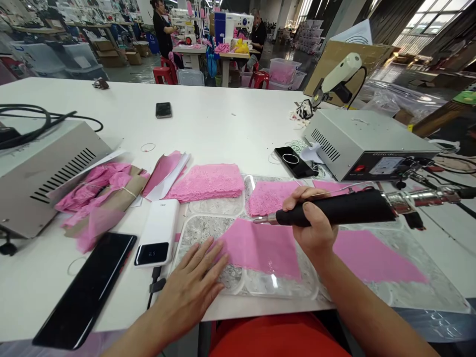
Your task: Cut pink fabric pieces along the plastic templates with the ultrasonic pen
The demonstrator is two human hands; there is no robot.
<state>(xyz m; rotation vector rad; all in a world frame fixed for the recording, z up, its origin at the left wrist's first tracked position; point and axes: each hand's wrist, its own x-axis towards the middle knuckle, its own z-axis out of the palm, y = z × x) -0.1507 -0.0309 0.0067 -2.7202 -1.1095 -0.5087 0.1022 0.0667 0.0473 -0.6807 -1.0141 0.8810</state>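
My left hand (201, 272) lies flat with its fingers stretched out, the fingertips over the left end of a pink cloth piece (271, 248). That piece rests on a clear plastic mat (282, 287) with rounded sections. In my right hand (316, 223) is a thick black handpiece with a metal tip (345, 207), the fingers wrapped round its grip. The tip points left, at the upper edge of the cloth; whether it touches I cannot tell. A second flat pink piece (375, 255) lies to the right. Behind are stacks of textured pink cloth (210, 181).
At the right stands a grey power box (372, 139), with a phone (295, 162) beside it. Another grey box (48, 168) is at the left, near bundled pink cloth (100, 191), a white power bank (158, 230) and a large black phone (87, 287). People work at machines behind.
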